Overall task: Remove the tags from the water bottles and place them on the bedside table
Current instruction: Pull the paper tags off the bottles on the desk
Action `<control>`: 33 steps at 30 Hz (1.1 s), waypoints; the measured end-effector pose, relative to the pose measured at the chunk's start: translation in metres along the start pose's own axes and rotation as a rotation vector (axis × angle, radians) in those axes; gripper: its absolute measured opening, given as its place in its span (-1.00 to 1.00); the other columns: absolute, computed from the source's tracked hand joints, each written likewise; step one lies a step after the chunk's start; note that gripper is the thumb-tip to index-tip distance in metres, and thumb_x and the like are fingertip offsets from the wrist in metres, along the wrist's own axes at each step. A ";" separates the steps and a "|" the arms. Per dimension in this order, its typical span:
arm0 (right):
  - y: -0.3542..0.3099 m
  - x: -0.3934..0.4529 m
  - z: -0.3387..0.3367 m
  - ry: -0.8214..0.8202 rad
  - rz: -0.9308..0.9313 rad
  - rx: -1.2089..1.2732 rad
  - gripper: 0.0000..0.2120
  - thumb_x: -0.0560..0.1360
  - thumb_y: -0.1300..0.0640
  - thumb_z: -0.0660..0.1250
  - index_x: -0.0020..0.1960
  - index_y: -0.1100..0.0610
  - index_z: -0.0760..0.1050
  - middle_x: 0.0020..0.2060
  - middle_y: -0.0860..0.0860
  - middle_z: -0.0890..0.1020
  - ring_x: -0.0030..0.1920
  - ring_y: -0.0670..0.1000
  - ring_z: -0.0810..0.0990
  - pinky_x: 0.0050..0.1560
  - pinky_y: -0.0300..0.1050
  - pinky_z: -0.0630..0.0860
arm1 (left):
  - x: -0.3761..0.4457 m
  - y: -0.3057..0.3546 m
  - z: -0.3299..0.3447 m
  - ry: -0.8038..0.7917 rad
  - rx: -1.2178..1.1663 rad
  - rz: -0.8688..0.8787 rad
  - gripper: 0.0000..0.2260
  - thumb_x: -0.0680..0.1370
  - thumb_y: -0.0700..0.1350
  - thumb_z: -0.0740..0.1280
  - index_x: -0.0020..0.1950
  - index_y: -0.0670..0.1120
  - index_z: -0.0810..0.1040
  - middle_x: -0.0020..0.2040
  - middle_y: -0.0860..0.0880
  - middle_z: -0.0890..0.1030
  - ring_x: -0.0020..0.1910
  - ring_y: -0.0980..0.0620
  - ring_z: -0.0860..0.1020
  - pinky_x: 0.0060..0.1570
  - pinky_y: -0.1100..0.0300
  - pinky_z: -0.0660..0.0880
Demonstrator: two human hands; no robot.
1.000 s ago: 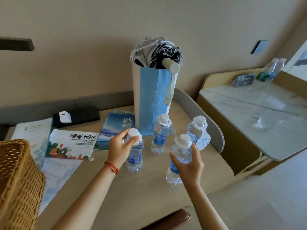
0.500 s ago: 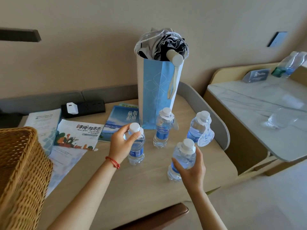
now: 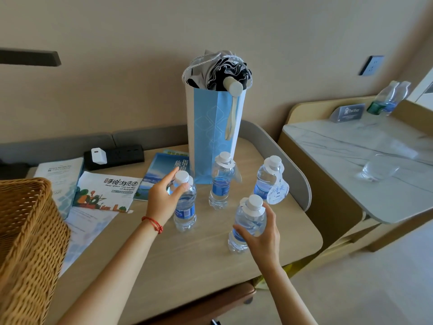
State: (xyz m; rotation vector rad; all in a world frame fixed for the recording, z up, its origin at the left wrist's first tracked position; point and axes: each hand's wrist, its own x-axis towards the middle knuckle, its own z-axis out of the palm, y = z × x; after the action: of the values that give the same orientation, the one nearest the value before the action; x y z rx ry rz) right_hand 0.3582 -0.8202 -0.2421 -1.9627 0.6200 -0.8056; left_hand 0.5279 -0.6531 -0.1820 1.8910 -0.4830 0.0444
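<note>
Left hand [image 3: 164,200] still grips the 9 o'clock bottle [image 3: 185,207], right hand [image 3: 262,233] still wraps the 5 o'clock bottle [image 3: 248,221] on the table [image 3: 187,266]; nothing has changed, tags [image 3: 277,192] remain on.

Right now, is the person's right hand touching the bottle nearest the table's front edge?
Touching. The head view shows the right hand wrapped round the front bottle, thumb across its near side and fingers curled behind its shoulder, no gap.
</note>
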 end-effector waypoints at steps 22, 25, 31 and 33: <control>-0.023 0.002 -0.057 0.113 0.094 -0.008 -0.92 0.44 0.16 0.40 -0.17 -0.01 0.56 -0.25 -0.10 0.60 -0.24 -0.10 0.56 -0.25 -0.45 0.44 | -0.064 0.030 0.077 -0.363 -0.130 0.017 -0.57 0.39 -0.13 0.45 0.24 -0.09 0.49 0.18 0.05 0.55 0.14 0.15 0.50 0.03 0.57 0.31; -0.027 0.007 -0.058 0.022 0.211 0.050 -0.88 0.46 0.11 0.37 -0.22 -0.06 0.55 -0.29 -0.09 0.63 -0.30 -0.13 0.57 -0.30 -0.38 0.47 | -0.066 0.026 0.090 -0.438 -0.145 -0.027 -0.47 0.34 -0.10 0.50 0.28 -0.06 0.44 0.19 0.06 0.52 0.16 0.12 0.48 0.10 0.39 0.34; -0.035 0.011 -0.054 -0.023 0.415 0.305 -0.86 0.46 0.10 0.38 -0.26 0.07 0.62 -0.45 -0.05 0.62 -0.46 -0.14 0.51 -0.44 -0.30 0.46 | -0.063 0.020 0.100 -0.482 -0.177 -0.072 -0.38 0.27 -0.12 0.55 0.29 -0.02 0.41 0.22 0.00 0.55 0.20 0.03 0.50 0.22 0.06 0.45; -0.037 0.014 -0.054 -0.027 0.483 0.374 -0.84 0.44 0.10 0.40 -0.29 0.10 0.62 -0.47 -0.05 0.61 -0.47 -0.13 0.51 -0.44 -0.28 0.46 | -0.062 0.019 0.103 -0.480 -0.170 -0.069 -0.40 0.26 -0.10 0.55 0.25 0.07 0.42 0.20 0.01 0.56 0.19 0.03 0.51 0.19 0.03 0.48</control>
State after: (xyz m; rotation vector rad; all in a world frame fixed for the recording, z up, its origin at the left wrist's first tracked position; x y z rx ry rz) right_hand 0.3317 -0.8418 -0.1847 -1.4023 0.8204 -0.5431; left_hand 0.4436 -0.7324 -0.2195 1.7439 -0.7194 -0.4913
